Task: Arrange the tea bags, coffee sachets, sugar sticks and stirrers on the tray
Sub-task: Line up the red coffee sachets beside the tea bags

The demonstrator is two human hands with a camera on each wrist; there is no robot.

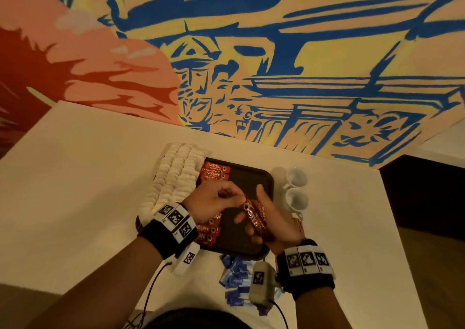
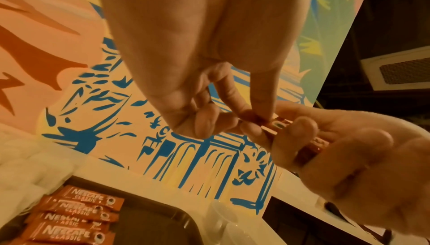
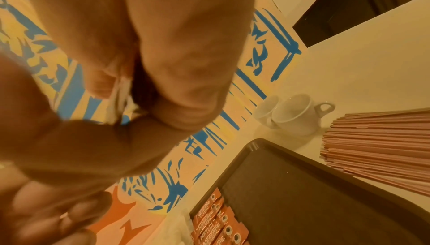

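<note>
Left grip pinches the sachet bundle's top end above right grip.

Head overhead; wrists close, tray shared

surface: white table by mural wall | on it: dark tray at ctr | white cotton pads touching tray's left edge | 2 white cups just right of tray | stirrers near cups | blue packets at near edge
</note>
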